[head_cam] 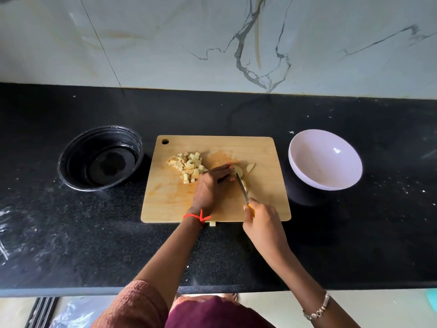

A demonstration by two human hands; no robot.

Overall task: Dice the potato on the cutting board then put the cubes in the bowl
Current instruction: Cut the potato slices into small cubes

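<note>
A rectangular pale wooden cutting board [165, 204] with rounded corners lies on the speckled black stone counter [71, 233]. Matte, pale-yellow potato cubes [190, 166] are heaped at ten o'clock from the board's centre. Curved potato slices [240, 172] lie toward two o'clock, pinched by the left hand [210, 185]. The right hand [260, 221] clasps a yellow-handled knife [243, 189], its blade against the slices. A glossy round white bowl [325, 159] stands at the board's three o'clock and a black bowl [99, 159] at nine.

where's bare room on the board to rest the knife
Free: the wooden cutting board at its far-right corner, beside the pale round bowl, and near-left corner below the diced potato cubes. Crowded: mid-board, with left hand, yellow-handled knife and potato slices.
</note>
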